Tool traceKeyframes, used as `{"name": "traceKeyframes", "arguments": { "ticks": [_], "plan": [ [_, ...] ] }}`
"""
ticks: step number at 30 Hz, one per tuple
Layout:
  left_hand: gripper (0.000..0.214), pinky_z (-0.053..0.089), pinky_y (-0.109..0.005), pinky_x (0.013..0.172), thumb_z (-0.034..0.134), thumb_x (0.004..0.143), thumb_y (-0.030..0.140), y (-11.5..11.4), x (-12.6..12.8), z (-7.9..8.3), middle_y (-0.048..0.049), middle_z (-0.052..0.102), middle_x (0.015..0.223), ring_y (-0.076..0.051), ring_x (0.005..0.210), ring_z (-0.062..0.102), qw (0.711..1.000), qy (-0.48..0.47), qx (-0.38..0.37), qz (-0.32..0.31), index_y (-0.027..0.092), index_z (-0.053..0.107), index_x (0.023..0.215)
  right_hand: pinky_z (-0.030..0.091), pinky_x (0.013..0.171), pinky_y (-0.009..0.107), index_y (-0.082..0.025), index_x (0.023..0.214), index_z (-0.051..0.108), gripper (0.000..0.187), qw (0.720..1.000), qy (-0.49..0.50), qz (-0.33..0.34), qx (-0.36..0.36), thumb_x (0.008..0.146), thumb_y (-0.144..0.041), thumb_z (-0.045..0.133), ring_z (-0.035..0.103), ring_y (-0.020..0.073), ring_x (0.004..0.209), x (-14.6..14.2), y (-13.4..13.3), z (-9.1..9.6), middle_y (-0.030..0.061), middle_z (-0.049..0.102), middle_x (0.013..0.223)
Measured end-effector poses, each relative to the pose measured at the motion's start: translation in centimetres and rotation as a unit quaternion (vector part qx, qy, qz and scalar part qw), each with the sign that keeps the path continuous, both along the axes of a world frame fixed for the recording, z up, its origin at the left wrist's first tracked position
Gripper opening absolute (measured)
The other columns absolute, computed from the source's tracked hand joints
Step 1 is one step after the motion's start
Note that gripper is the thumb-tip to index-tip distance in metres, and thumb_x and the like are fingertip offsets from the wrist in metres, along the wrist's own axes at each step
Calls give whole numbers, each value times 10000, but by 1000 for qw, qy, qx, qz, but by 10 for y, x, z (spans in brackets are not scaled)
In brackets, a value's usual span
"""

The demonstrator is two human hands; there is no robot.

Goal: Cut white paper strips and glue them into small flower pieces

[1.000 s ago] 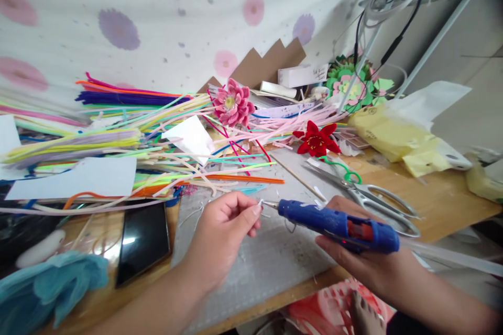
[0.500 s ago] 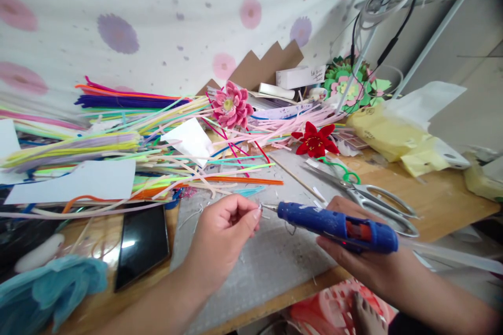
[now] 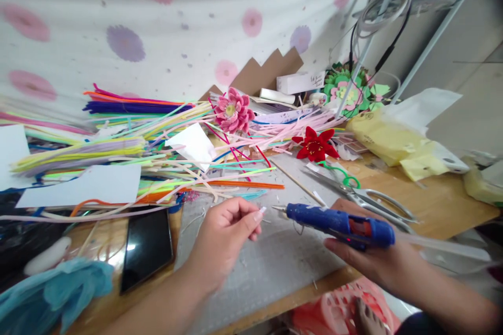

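Observation:
My left hand [image 3: 230, 238] pinches a tiny white piece [image 3: 262, 210] between thumb and forefinger, over the grey cutting mat [image 3: 251, 288]. What the piece is made of is too small to tell. In my right hand [image 3: 365, 251] is a blue hot glue gun [image 3: 326, 222] with a small red light and a clear glue stick [image 3: 448, 246] out of its back. Its metal nozzle points left, a short way from the white piece and apart from it. Beyond the gun lie large scissors [image 3: 381, 204] and a thin wooden stick [image 3: 298, 183].
Bundles of colored pipe cleaners [image 3: 86, 152] cover the back left. A pink flower [image 3: 233, 110] and a red flower [image 3: 315, 145] lie behind the mat. A black phone [image 3: 146, 248] and a blue petalled piece [image 3: 58, 290] are at left, yellow packaging [image 3: 385, 133] at right.
The glue gun has drawn back to the right, so its nozzle has left the white piece. My left hand keeps its pinch in nearly the same place.

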State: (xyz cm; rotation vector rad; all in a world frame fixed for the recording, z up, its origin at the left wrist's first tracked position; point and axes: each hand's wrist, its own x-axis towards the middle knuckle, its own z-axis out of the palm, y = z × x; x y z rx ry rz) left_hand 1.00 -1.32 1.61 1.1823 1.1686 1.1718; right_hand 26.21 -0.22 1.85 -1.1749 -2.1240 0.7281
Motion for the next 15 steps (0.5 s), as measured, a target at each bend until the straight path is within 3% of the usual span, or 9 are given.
{"name": "traceKeyframes", "arguments": {
  "ticks": [3,5,6,10,15],
  "plan": [
    [157,420,-234,585,655,792,311,2,-1,0,21,612,625,-108,590,529,1000,10,-14,-1,177,651,710,454,499,268,-200,720,623,241,982,85,-143,-87,646,-381,764,544,159,550,38,23,-4,-2,588,601],
    [171,425,-243,607,660,781,341,5,-2,-1,16,618,630,-118,613,537,999,21,-18,18,178,664,727,405,414,233,-176,632,616,287,931,177,-284,-148,562,-361,825,508,128,452,77,41,-7,-1,579,500],
    [177,428,-247,623,669,771,354,6,-3,-2,15,627,641,-120,621,540,999,21,-21,28,179,669,741,404,409,222,-168,619,606,289,915,199,-320,-146,593,-374,807,509,118,443,98,48,-8,11,587,497],
    [290,457,-263,657,749,661,434,13,-4,-5,-4,671,693,-149,673,574,997,9,-49,52,176,691,778,471,435,239,-170,645,568,293,871,252,-395,-146,722,-427,684,516,111,425,169,64,-15,2,551,480],
    [430,495,-257,678,822,536,480,18,-5,-8,-7,697,712,-168,709,610,995,-8,-67,73,189,708,831,469,385,240,-174,623,542,306,853,232,-435,-169,694,-402,734,514,114,391,194,68,-30,10,563,474]
  ]
}}
